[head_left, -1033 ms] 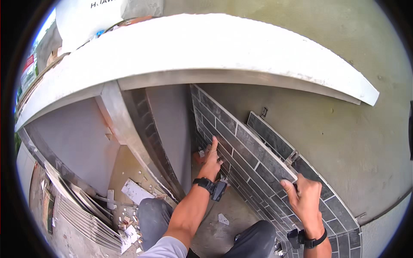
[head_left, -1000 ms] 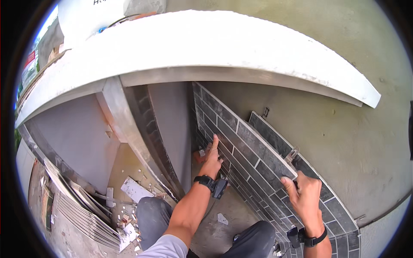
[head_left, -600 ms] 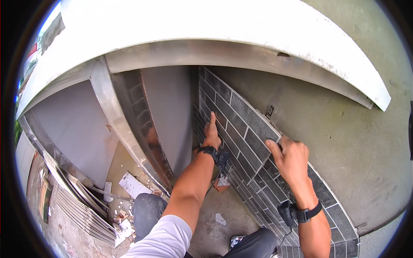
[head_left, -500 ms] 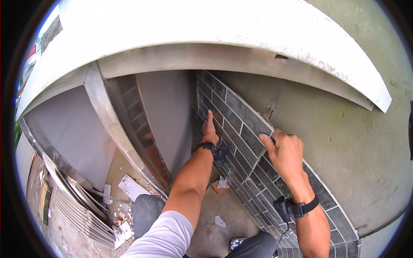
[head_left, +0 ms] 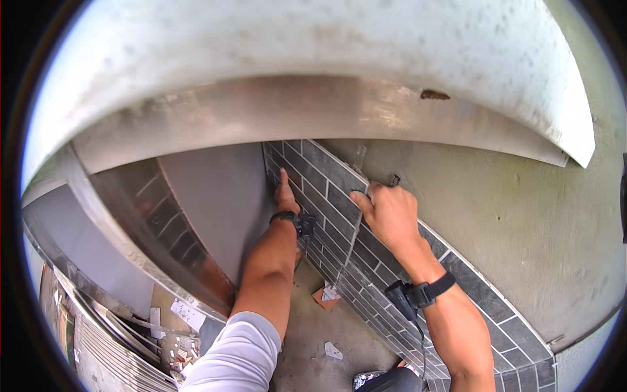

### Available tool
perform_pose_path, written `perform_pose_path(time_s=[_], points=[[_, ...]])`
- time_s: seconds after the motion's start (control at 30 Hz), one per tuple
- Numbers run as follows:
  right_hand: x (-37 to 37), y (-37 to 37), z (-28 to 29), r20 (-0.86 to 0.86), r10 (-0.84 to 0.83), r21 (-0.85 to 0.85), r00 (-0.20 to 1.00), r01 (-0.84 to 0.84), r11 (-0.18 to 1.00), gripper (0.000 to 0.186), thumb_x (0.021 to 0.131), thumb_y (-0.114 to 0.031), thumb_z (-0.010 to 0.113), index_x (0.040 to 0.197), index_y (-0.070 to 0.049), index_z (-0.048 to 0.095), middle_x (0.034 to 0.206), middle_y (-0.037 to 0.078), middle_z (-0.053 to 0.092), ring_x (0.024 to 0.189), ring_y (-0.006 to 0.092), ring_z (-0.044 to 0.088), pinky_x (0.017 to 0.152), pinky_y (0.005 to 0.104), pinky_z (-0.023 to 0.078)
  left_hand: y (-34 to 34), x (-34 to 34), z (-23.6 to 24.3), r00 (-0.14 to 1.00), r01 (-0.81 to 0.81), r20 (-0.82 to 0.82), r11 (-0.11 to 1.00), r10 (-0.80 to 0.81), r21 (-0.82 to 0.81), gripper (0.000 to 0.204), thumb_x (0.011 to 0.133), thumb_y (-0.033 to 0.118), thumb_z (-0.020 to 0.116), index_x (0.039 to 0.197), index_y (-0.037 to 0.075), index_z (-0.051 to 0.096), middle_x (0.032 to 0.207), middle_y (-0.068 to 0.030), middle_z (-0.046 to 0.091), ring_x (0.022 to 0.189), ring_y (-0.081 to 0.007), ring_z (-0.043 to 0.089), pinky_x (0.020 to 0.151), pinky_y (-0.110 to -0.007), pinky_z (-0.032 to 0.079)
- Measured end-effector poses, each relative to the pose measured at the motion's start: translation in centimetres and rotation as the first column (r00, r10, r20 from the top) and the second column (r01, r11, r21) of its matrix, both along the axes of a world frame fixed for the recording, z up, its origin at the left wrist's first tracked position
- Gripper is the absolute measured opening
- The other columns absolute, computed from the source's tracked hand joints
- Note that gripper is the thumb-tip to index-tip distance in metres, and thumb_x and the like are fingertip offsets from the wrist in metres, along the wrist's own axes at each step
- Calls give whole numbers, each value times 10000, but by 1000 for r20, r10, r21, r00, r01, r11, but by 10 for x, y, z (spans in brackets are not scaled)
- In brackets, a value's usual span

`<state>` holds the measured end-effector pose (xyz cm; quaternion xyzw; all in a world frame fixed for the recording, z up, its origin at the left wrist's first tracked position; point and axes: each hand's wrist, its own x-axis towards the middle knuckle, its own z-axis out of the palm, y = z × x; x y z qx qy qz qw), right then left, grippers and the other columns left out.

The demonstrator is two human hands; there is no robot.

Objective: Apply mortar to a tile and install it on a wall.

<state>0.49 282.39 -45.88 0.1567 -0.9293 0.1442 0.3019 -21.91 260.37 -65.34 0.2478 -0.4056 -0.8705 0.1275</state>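
Note:
A dark grey brick-pattern tile (head_left: 312, 179) with pale joint lines stands against the wall at the centre. My right hand (head_left: 392, 212) grips its upper near corner, thumb on the front face and the other fingers curled over the top edge, partly hidden. Deeper under the overhang, my left hand (head_left: 285, 195) lies against the tile's face with one digit stretched upward; its other fingers are mostly hidden. At the near side of a seam, more tile of the same pattern (head_left: 480, 294) continues along the wall.
A white ledge with a metal underside (head_left: 281, 108) hangs over the tile. To the left rises a metal frame post (head_left: 124, 228). Stacked panels (head_left: 111, 349) and debris lie lower left. An orange fragment (head_left: 324, 297) rests on the floor near the wall foot.
The view has shifted nearer the overhang, so hands and tile appear further left. My right hand still grips the tile corner; my left hand stays against its face.

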Motion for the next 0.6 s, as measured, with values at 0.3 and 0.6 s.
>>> perform_pose_path(time_s=[0.3, 0.6], points=[[-17, -11, 4, 97, -67, 74, 993, 60, 995, 424, 859, -414, 663, 697, -22, 667, 667, 196, 641, 692, 391, 651, 630, 478, 504, 0, -9, 6, 999, -26, 39, 997, 29, -70, 982, 705, 726, 702, 1315, -23, 528, 1284, -141, 588, 1103, -289, 590, 956, -409, 483], [-17, -17, 4, 134, -127, 174, 983, 103, 979, 351, 819, -384, 708, 735, -43, 720, 727, 170, 685, 732, 341, 690, 655, 431, 540, -18, -35, -23, 991, -7, -134, 998, -1, -61, 1028, 716, 696, 711, 1411, -2, 420, 1386, -160, 504, 1193, -316, 535, 1015, -433, 438]])
